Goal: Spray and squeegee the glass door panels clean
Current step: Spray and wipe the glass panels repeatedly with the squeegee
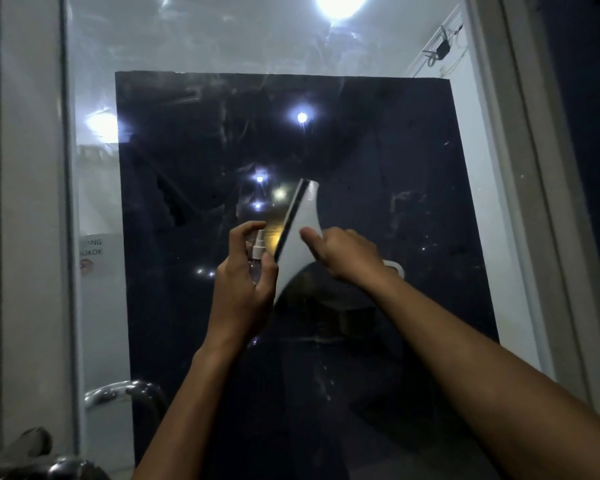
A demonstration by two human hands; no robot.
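Both hands raised before the glass door panel (378, 140), close together near mid-pane. Left hand (243, 289) curled round a small clear spray bottle (257, 252), white nozzle uppermost, one finger arched above the nozzle top, thumb along the near side; bottle body mostly hidden by the fingers. Right hand (347, 254) gripped a white squeegee (300, 233) by its handle, thumb laid on the broad white face, other fingers wrapped over and behind. Handle end (395, 268) stuck out past the wrist to the right. Dark rubber blade edge (291, 220) ran steeply, upper end tilted right, lower end just beside the left hand's fingers; contact with the glass could not be told. Streaks and smears visible on the pane, plus reflected ceiling lights. Behind the glass, a large dark sheet (187, 306) covered most of the pane, pale wall around it. Small paper notice (92, 254) with partial lettering seen low at left. Chrome door handle (118, 393) at lower left, beside the pale door frame (32, 202).
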